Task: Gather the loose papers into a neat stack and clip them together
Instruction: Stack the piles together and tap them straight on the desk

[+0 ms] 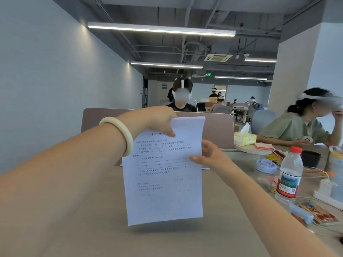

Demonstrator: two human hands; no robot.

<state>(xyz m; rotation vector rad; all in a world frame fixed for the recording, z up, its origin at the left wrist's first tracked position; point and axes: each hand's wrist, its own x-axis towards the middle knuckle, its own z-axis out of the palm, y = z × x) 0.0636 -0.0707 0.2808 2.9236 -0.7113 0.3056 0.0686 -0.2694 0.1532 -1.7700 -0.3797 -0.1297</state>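
Above the surface, left hand pinches printed sheets at top, right hand at side edge; judged light, limp, best edge-held.

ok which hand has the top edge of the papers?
The left hand, the one with the cream bangle on its wrist: it pinches the papers at the top edge. The right hand pinches the right edge, lower down.

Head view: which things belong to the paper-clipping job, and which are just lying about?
Job: papers, held upright by left hand at the top and right hand at the right edge. No clip in sight.
Lying about: water bottle, tissue box, black cup, blue lid.
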